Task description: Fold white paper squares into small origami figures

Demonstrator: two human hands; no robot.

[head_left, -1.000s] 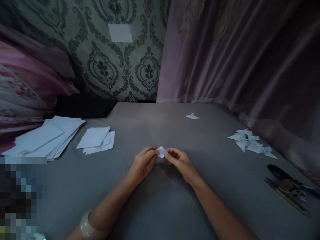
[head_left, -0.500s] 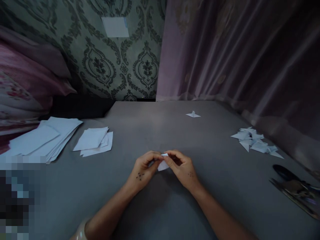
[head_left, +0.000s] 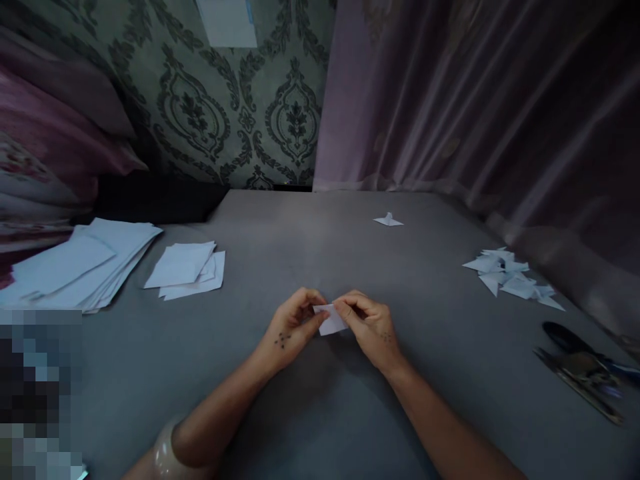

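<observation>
Pinching the small white paper point(head_left: 335, 324) near its upper corners with our left hand point(head_left: 293, 325) and right hand point(head_left: 374, 328), well short of the counter's point(head_left: 300, 247) far edge, we judge it light, crisp and easily creased, best held by its edges.

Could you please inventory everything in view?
held paper: one, white, centre
large paper stack: one, white, table's left
smaller paper stack: one, white, beside it
lone folded paper: one, white, far side
folded-paper pile: one, white, table's right
tools: count unclear, dark, right edge
table: one, grey, centre
wallpaper: one, green patterned, back
rectangle: one, white, against wallpaper
curtain: one, purplish, right
floral fabric: one, pink-white, left
dark object: one, black, back left
bracelet: one, pale, left forearm
left hand: one, centre
right hand: one, centre
</observation>
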